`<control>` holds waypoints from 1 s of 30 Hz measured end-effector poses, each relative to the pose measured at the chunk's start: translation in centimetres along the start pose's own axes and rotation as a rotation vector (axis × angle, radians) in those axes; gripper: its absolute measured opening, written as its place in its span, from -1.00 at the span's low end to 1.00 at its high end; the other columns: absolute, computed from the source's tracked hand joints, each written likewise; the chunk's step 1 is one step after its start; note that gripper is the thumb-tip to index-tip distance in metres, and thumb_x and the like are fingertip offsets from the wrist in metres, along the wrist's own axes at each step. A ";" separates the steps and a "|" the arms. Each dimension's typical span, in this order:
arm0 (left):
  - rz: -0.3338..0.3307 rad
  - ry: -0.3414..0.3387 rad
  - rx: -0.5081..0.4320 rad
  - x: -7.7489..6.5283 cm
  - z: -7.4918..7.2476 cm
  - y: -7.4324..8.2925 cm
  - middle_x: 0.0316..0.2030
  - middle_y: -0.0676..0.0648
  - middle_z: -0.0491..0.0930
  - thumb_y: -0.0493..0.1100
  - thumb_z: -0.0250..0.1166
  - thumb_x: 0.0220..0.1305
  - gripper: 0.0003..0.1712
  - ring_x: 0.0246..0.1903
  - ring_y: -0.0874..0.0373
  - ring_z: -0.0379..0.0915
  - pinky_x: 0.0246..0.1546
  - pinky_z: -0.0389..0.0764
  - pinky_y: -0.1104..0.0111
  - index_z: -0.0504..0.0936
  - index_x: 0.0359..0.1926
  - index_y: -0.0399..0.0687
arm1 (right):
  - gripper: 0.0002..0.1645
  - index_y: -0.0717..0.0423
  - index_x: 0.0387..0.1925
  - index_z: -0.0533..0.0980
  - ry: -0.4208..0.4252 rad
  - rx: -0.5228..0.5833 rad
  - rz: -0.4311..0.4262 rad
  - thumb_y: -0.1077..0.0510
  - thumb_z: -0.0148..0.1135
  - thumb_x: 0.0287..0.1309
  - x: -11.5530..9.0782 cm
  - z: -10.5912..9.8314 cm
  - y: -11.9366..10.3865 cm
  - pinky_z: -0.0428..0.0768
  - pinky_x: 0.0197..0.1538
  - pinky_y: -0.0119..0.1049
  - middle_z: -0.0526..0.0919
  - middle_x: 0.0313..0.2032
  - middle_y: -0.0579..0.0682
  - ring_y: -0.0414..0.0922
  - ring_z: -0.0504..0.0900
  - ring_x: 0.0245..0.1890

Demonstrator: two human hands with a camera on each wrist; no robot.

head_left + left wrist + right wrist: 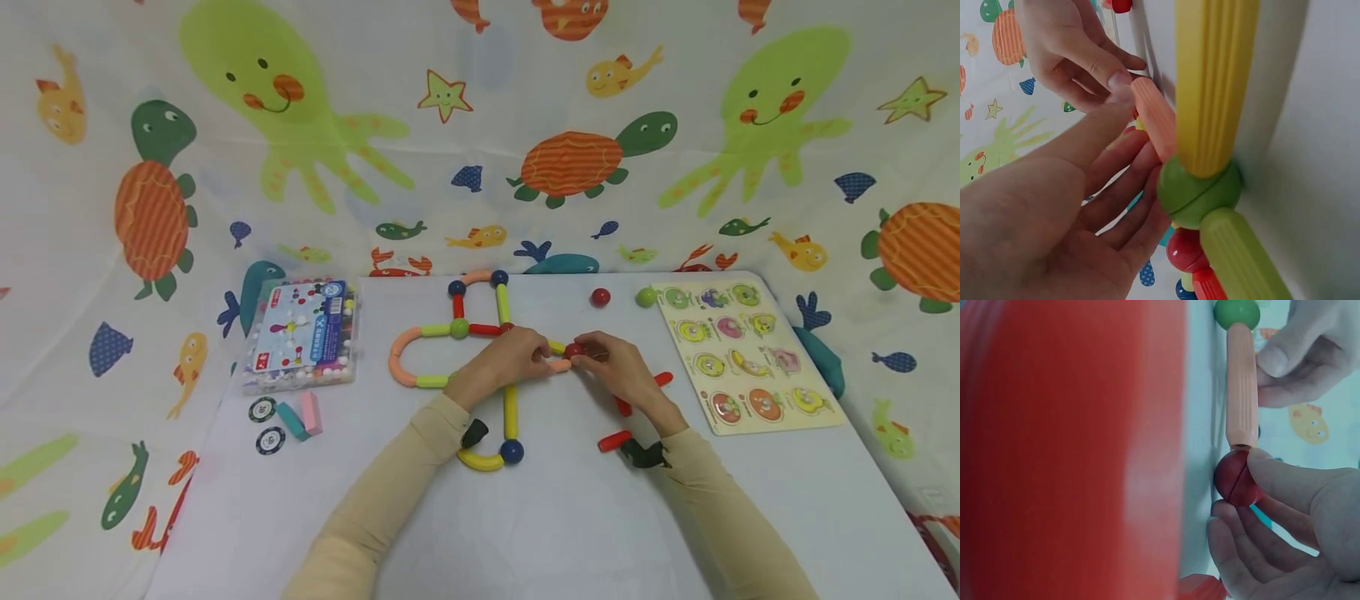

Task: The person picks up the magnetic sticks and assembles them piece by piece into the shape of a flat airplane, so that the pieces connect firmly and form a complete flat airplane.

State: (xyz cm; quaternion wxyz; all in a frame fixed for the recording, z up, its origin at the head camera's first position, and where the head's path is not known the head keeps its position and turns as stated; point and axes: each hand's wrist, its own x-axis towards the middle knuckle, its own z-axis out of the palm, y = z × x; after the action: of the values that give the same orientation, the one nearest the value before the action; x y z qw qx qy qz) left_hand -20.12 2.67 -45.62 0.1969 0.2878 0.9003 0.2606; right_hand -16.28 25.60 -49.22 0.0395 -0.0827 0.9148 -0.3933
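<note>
Magnetic rods and balls are joined into a flat figure on the table. My right hand (618, 367) pinches a red ball (1235, 478) between thumb and fingers at the figure's right end. A peach rod (1242, 387) runs from that ball to a green ball (1200, 190). My left hand (513, 358) holds the peach rod near its middle, thumb and fingertips against its side. A short yellow rod (556, 346) also reaches the red ball. Below the left hand, a long yellow rod (511, 412) leads to a blue ball (512, 452) with a curved yellow piece (480, 461).
Loose red rods (615, 442) lie near my right wrist. A loose red ball (600, 297) and green ball (647, 297) sit behind, beside a fruit puzzle board (705, 400). At left are a boxed set (300, 325), round chips (270, 440), and pink (311, 412) and teal blocks (292, 422).
</note>
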 end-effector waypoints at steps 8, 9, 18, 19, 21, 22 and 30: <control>-0.035 -0.001 0.020 -0.6 0.3 -0.2 -0.28 0.02 0.64 -0.01 0.38 0.35 -0.65 -0.31 0.18 0.49 -0.29 0.53 0.49 0.71 0.05 -0.09 | -0.51 0.13 0.18 0.54 -0.005 0.003 0.006 0.05 0.38 0.29 -0.1 0.2 0.0 0.64 0.15 0.03 0.71 0.05 0.11 0.07 0.69 0.04; -0.041 -0.001 0.016 -0.7 0.3 -0.3 -0.32 0.02 0.62 0.00 0.38 0.35 -0.65 -0.33 0.18 0.48 -0.32 0.51 0.49 0.72 0.04 -0.09 | -0.51 0.12 0.18 0.54 -0.005 0.003 0.010 0.05 0.38 0.29 -0.1 0.1 0.0 0.64 0.15 0.03 0.71 0.05 0.10 0.07 0.69 0.04; -0.075 0.039 -0.035 -0.9 0.5 -0.7 -0.29 0.03 0.60 0.01 0.36 0.37 -0.69 -0.37 0.17 0.46 -0.40 0.45 0.47 0.71 -0.02 -0.08 | -0.50 0.10 0.20 0.53 -0.012 0.011 0.018 0.05 0.38 0.29 -0.1 0.1 -0.1 0.63 0.17 0.03 0.69 0.08 0.09 0.06 0.68 0.07; -0.076 0.047 -0.038 -0.9 0.5 -0.7 -0.27 0.03 0.61 0.00 0.36 0.37 -0.69 -0.37 0.17 0.46 -0.40 0.45 0.47 0.71 -0.02 -0.08 | -0.50 0.10 0.20 0.53 -0.012 0.013 0.018 0.05 0.38 0.29 -0.1 0.1 -0.1 0.63 0.17 0.03 0.69 0.08 0.09 0.06 0.67 0.07; -0.079 0.058 -0.042 -0.9 0.6 -0.8 -0.25 0.03 0.62 0.00 0.36 0.37 -0.70 -0.36 0.17 0.46 -0.39 0.45 0.47 0.71 -0.02 -0.07 | -0.50 0.10 0.20 0.54 -0.010 0.016 0.019 0.05 0.38 0.28 -0.1 0.0 -0.1 0.63 0.18 0.03 0.69 0.08 0.09 0.06 0.67 0.07; -0.078 0.062 -0.044 -0.9 0.6 -0.8 -0.25 0.03 0.62 0.00 0.36 0.37 -0.70 -0.36 0.16 0.46 -0.39 0.45 0.47 0.71 -0.02 -0.07 | -0.50 0.10 0.20 0.53 -0.010 0.013 0.015 0.05 0.38 0.29 -0.1 0.0 -0.1 0.63 0.17 0.04 0.69 0.08 0.09 0.07 0.67 0.06; -0.049 0.079 -0.037 -0.8 0.8 -1.0 -0.22 0.02 0.66 -0.02 0.37 0.37 -0.73 -0.34 0.17 0.46 -0.36 0.48 0.48 0.72 -0.05 -0.08 | -0.51 0.11 0.19 0.53 0.006 0.009 0.024 0.08 0.38 0.28 -0.2 0.2 -0.3 0.64 0.16 0.03 0.68 0.08 0.10 0.07 0.68 0.06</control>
State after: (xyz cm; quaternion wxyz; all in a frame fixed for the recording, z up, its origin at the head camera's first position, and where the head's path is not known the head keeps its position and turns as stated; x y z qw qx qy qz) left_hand -19.51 1.74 -46.69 0.1729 0.2512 0.9092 0.2836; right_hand -16.00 25.29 -49.20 0.0416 -0.0704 0.9142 -0.3970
